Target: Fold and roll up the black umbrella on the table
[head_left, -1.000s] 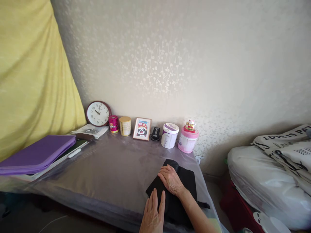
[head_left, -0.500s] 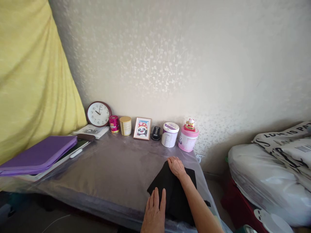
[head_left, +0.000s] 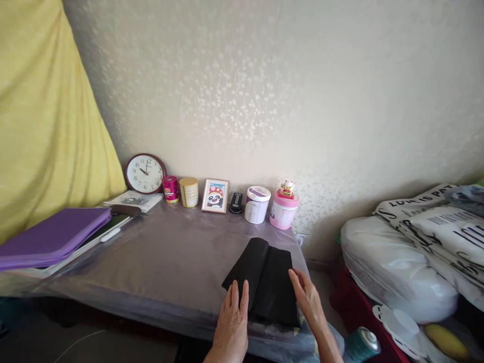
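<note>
A flat black piece (head_left: 269, 277), creased down its middle, lies at the table's front right corner. It looks like a folded cloth or a soft cover; which of them I cannot tell. On its left half rests my left hand (head_left: 232, 317), palm down with fingers stretched out. My right hand (head_left: 307, 296) is at its right edge, thumb and fingers closed on that edge.
Along the wall stand a clock (head_left: 145, 173), a pink tin (head_left: 170, 189), a yellow-lidded jar (head_left: 189, 192), a panda picture (head_left: 215, 195), a black device (head_left: 236, 202) and two tubs (head_left: 257, 205). Purple folders (head_left: 56, 237) lie left. Bags (head_left: 397, 269) and a spray can (head_left: 363, 344) are right.
My right hand has moved from the far edge of the black piece down to its right edge. My left hand stays on the left half. The view has shifted slightly right.
</note>
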Demonstrator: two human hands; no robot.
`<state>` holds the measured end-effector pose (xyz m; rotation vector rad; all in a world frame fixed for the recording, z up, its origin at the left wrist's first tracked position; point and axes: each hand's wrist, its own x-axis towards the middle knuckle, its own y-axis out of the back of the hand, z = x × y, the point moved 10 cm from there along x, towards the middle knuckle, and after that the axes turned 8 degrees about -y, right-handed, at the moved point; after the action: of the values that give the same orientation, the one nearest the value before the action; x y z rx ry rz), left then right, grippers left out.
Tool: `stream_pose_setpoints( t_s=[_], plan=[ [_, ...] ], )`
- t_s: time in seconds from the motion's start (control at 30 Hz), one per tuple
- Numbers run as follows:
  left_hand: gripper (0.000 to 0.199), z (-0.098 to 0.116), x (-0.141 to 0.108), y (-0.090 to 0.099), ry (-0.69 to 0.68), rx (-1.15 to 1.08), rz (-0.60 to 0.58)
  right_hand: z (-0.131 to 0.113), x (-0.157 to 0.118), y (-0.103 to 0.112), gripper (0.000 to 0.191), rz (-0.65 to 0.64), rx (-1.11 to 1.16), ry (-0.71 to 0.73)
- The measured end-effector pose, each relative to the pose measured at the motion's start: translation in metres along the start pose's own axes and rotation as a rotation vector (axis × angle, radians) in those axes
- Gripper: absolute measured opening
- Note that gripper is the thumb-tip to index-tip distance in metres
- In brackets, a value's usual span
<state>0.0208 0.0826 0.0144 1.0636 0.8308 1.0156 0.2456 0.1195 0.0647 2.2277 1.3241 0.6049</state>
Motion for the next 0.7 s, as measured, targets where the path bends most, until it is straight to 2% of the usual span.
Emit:
stream_pose_setpoints(
  t_s=[0.17,0.33,0.5,0.7],
  plan=[
    [0.095,0.0,-0.002,0.0,-0.008,-0.043,-0.017,0.002,-0.014,-0.005,0.041,0.001,0.025,-0.015],
    [0.097,-0.004,-0.002,-0.005,0.005,-0.037,0.0,-0.005,-0.009,-0.012,0.037,-0.109,0.209,-0.065],
    [0.096,-0.003,0.001,-0.007,-0.007,-0.013,0.046,-0.043,-0.012,-0.039,0.035,-0.358,0.614,-0.136],
    [0.09,-0.007,0.007,-0.018,-0.024,0.022,0.098,-0.085,-0.013,-0.084,0.03,-0.517,0.894,-0.194]
  ],
)
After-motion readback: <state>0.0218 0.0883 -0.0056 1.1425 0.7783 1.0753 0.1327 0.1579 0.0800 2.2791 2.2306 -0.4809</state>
